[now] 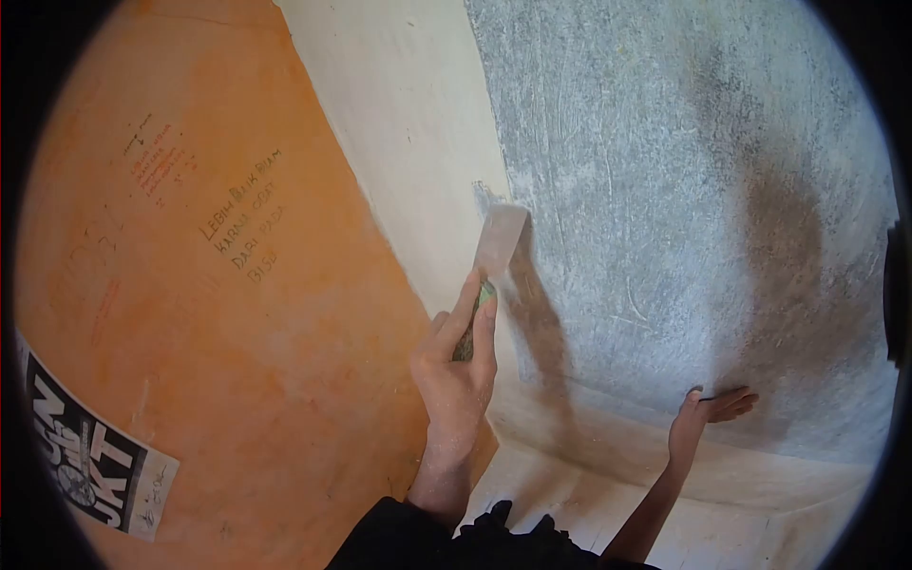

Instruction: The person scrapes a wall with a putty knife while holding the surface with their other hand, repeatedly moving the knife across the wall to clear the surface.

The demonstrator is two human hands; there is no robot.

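Observation:
A putty knife (501,239) with a wide flat blade and a partly green handle is in my left hand (456,366). My fingers are wrapped round the handle, and one finger stretches up toward the blade. The blade's edge lies at the border between the white painted strip (408,123) and the rough grey wall (608,209). Just by the blade's tip, a small grey patch (486,195) shows through the white. Lower right, my right hand (719,407) is spread open, its fingers flat against the grey wall.
On the left, the orange wall (313,380) carries handwriting (242,217) and a black-and-white sticker (90,446). A pale floor (560,484) meets the walls below. Shadows of my arms fall on the grey wall.

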